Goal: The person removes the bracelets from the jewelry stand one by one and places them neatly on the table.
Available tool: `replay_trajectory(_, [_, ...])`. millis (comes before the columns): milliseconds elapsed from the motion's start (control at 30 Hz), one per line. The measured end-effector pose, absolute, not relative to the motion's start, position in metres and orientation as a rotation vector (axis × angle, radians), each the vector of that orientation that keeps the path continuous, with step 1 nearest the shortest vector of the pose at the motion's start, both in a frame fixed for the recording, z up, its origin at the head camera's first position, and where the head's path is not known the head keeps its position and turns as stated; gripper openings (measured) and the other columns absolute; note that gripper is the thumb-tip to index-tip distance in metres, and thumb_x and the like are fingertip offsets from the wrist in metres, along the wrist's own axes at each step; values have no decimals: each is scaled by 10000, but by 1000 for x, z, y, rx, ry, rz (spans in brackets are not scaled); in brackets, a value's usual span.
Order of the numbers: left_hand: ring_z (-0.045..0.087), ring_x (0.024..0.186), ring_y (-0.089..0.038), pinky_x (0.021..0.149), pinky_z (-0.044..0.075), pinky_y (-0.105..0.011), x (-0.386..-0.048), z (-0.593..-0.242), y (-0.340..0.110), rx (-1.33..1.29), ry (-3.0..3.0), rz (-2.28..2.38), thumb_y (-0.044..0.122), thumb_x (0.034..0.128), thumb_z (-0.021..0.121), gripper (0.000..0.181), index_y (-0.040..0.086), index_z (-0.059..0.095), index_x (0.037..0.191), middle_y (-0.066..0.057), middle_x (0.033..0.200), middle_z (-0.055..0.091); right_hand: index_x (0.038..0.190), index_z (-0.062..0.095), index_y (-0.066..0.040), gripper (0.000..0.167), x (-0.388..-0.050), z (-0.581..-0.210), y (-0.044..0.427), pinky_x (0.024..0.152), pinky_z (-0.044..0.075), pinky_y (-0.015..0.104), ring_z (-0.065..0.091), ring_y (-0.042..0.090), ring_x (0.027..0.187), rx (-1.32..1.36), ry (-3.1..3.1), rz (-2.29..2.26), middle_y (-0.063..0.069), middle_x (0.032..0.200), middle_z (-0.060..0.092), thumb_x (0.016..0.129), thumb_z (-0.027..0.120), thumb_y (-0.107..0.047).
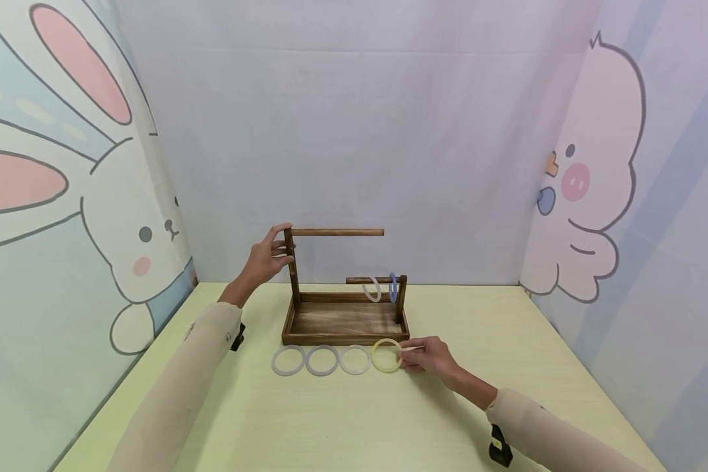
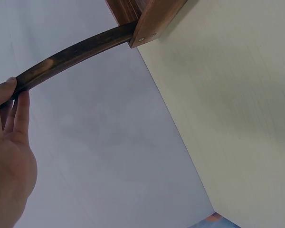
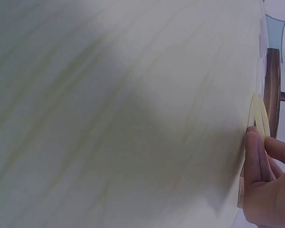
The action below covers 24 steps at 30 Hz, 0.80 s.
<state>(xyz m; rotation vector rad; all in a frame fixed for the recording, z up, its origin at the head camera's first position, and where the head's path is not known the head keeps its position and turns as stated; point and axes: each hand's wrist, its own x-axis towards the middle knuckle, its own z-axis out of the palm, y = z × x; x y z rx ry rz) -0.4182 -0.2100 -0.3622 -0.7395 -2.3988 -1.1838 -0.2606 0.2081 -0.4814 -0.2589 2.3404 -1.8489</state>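
Got a big plain backdrop [image 1: 360, 144] behind the wooden rack [image 1: 345, 340], plus a pale yellowish table [image 1: 342, 426] underneath. Seeing a long bar [image 1: 336, 232] up top on the rack's tall post [image 1: 294, 285] and a short bar [image 1: 354, 280] lower down at its right end. Spotted the left hand [image 1: 265, 261] at the rack's left side, clamped on the tall post near the top. Also spotted the right hand [image 1: 429, 357] just off the rack's front right corner, thumb and fingers pinching the right edge of a yellow ring [image 1: 386, 370] right in front of the rack. Can make out a whitish ring [image 1: 354, 372] and two greyish-purple rings [image 1: 322, 373] lined up along the rack's front, then a blue ring [image 1: 393, 288] and another pale ring [image 1: 377, 298] hanging on the rack's short bar.
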Motion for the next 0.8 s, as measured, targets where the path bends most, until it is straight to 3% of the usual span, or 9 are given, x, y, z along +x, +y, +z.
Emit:
replay_trajectory(400, [678, 1190, -411, 950, 598, -519, -418, -360, -209, -748, -2385, -1180, -89, 928, 725, 834, 263, 357, 1588, -246, 1287, 690, 1108, 755, 109, 265, -262, -489, 204, 672, 661, 347, 786, 294, 772, -120, 2450, -1859, 212, 876, 775, 924, 793, -78])
replay_trajectory(800, [680, 1191, -403, 959, 597, -504, -418, -360, -209, -751, -2385, -1197, -91, 931, 720, 827, 254, 359, 1590, -243, 1289, 689, 1003, 779, 94, 219, -263, -493, 196, 598, 648, 316, 772, 266, 658, -12, 2536, -1903, 180, 774, 767, 844, 850, -39])
